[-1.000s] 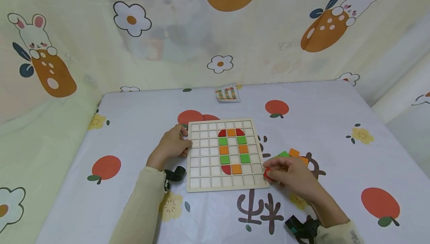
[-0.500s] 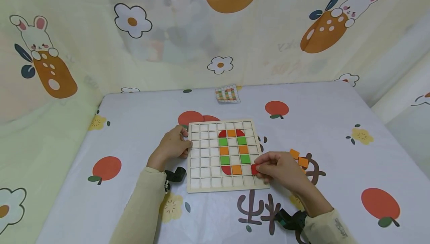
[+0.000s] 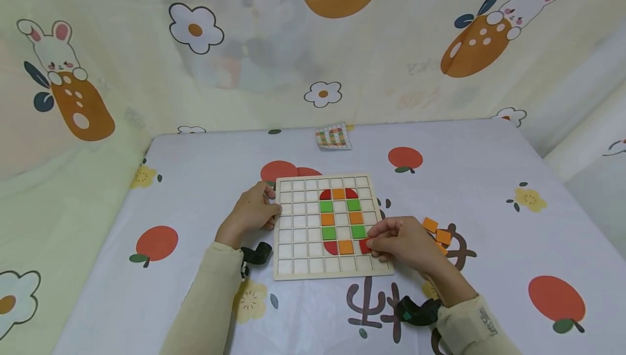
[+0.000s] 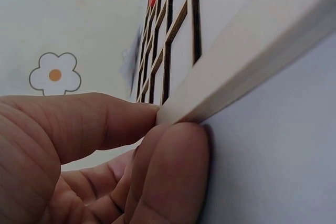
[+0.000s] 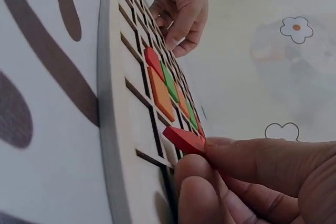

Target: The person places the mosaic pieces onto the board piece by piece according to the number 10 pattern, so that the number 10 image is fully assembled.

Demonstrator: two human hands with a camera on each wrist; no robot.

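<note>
A wooden grid board (image 3: 299,250) lies on the table, with red, orange and green tiles set in a ring in its cells. My left hand (image 3: 248,212) holds the board's left edge, thumb and finger meeting at the rim in the left wrist view. Over the board's lower right part, my right hand (image 3: 408,243) pinches a red tile (image 5: 184,139) between thumb and fingers. The tile is tilted, just right of the orange tile (image 3: 345,247) in the ring's bottom row. My fingers cover part of the red tile and the board's right edge.
Several loose orange tiles (image 3: 442,236) lie on the table right of the board, partly behind my right hand. A small card with a printed coloured grid (image 3: 333,136) lies at the table's back edge, before a patterned cloth backdrop (image 3: 244,94).
My right hand has moved left from the loose tiles to over the board, carrying the red tile up to the ring's lower right corner. My left hand stays on the board's edge.
</note>
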